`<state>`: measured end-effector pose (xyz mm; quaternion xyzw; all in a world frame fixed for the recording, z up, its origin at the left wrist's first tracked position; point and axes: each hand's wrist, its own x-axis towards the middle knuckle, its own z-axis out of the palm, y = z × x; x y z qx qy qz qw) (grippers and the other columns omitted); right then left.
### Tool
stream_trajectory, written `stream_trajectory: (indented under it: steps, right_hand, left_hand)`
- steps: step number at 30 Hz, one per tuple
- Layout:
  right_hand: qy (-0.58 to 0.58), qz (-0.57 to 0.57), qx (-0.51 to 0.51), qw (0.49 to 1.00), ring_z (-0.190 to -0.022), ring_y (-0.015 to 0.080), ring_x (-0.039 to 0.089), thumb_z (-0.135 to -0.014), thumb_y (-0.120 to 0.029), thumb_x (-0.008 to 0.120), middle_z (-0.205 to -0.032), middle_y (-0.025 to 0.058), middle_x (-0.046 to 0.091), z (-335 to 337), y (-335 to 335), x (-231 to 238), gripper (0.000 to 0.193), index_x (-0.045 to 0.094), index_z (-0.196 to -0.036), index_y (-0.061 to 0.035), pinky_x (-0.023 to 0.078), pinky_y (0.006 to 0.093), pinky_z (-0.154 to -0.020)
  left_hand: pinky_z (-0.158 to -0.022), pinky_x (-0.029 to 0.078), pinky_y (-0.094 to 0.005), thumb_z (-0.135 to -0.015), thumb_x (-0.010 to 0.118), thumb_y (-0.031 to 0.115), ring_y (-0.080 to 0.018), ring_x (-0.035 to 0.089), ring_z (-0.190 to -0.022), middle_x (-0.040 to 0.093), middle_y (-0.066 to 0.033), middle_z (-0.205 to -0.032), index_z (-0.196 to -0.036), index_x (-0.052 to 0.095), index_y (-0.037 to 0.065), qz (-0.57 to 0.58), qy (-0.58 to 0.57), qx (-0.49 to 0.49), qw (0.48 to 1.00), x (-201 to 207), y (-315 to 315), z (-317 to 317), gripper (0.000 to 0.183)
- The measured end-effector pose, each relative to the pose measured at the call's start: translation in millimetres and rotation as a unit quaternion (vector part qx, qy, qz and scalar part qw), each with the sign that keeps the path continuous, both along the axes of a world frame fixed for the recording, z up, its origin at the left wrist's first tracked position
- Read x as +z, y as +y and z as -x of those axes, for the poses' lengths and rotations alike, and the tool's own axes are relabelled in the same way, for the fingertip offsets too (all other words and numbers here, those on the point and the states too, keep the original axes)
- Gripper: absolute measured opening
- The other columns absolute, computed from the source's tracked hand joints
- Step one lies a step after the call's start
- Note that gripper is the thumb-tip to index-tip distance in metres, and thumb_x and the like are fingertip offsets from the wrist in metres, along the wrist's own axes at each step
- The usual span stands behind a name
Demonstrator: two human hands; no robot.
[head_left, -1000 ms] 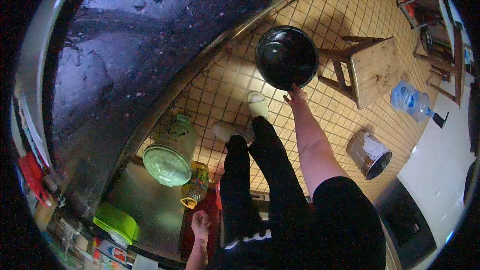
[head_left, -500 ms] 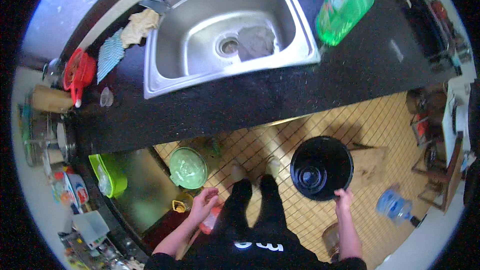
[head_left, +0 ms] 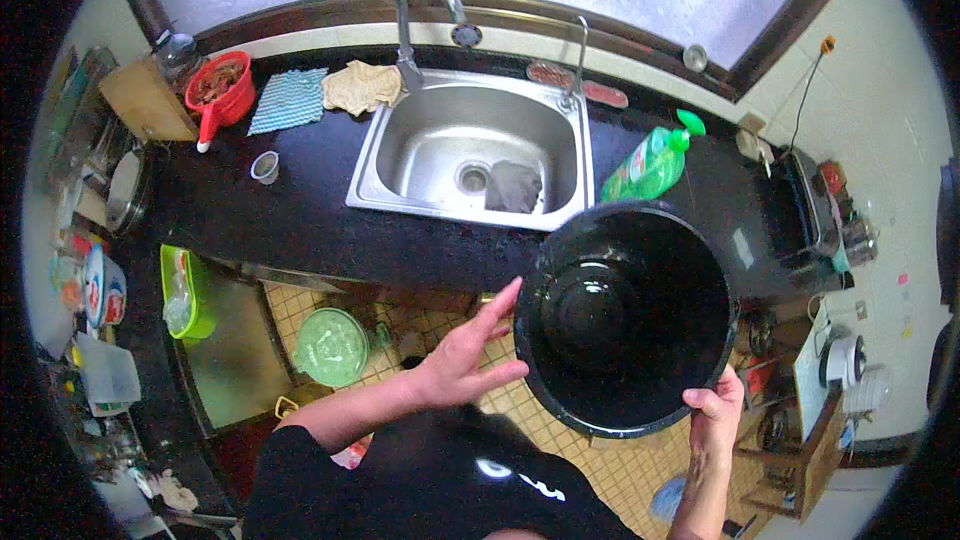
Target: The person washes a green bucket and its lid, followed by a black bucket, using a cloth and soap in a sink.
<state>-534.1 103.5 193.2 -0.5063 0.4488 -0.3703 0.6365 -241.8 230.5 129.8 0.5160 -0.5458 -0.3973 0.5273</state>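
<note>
A round black basin, glossy inside, is held up in front of me near the counter's edge, its opening tilted toward me. My right hand grips its lower right rim, thumb on the inside. At its left side is my left hand, fingers spread and thumb apart, beside the rim; whether the fingertips touch it I cannot tell. Behind the basin a stainless steel sink holds a wet grey cloth next to the drain. A green pump bottle stands right of the sink, just past the basin's far rim.
A tall faucet rises behind the sink. Left of it lie a beige cloth, a blue striped cloth, a red strainer and a small cup. Below, a green lidded bucket stands on the tiled floor.
The basin has been lifted from the floor to counter height by my right hand. My left hand has come up beside it. The view has tilted up, bringing the faucet and window in.
</note>
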Motion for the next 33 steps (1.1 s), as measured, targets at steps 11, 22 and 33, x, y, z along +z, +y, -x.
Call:
stream_trajectory:
  steps: [11,22,33]
  right_hand:
    - [0.030,0.093,0.049,0.994,-0.069,0.0092,0.054,-0.062,0.005,0.061,-0.081,0.0003,0.061,-186.3,-76.2,19.3,0.033,0.059,-0.094,-0.0038,0.041,0.0214,-0.062]
    - [0.015,0.079,-0.012,0.997,-0.049,0.0072,0.040,-0.063,0.002,0.066,-0.058,-0.0024,0.043,-342.2,-160.5,-103.5,0.032,0.038,-0.062,-0.0119,0.032,0.0221,-0.043]
    - [0.056,-0.042,0.041,0.997,-0.045,0.0111,0.049,-0.066,0.001,0.064,-0.060,0.0018,0.053,-400.2,-185.4,-139.6,0.016,0.051,-0.069,-0.0069,0.042,0.0233,-0.041]
  left_hand:
    - [-0.099,0.033,-0.0310,-0.083,0.055,0.006,-0.0209,0.028,-0.130,0.024,-0.0115,-0.143,-0.141,0.010,0.002,0.110,0.144,0.105,0.978,-1.3,-75.6,-147.0,0.073]
    - [-0.105,0.026,-0.0353,-0.083,0.054,0.019,-0.0305,0.035,-0.126,0.034,-0.0217,-0.137,-0.134,0.031,0.000,0.149,-0.238,0.358,0.890,-88.9,-203.8,-360.3,0.059]
    - [-0.092,0.041,-0.0368,-0.084,0.055,0.020,-0.0288,0.052,-0.110,0.055,-0.0133,-0.118,-0.113,0.055,0.005,0.039,-0.349,0.257,0.900,-98.3,-214.8,-357.4,0.033]
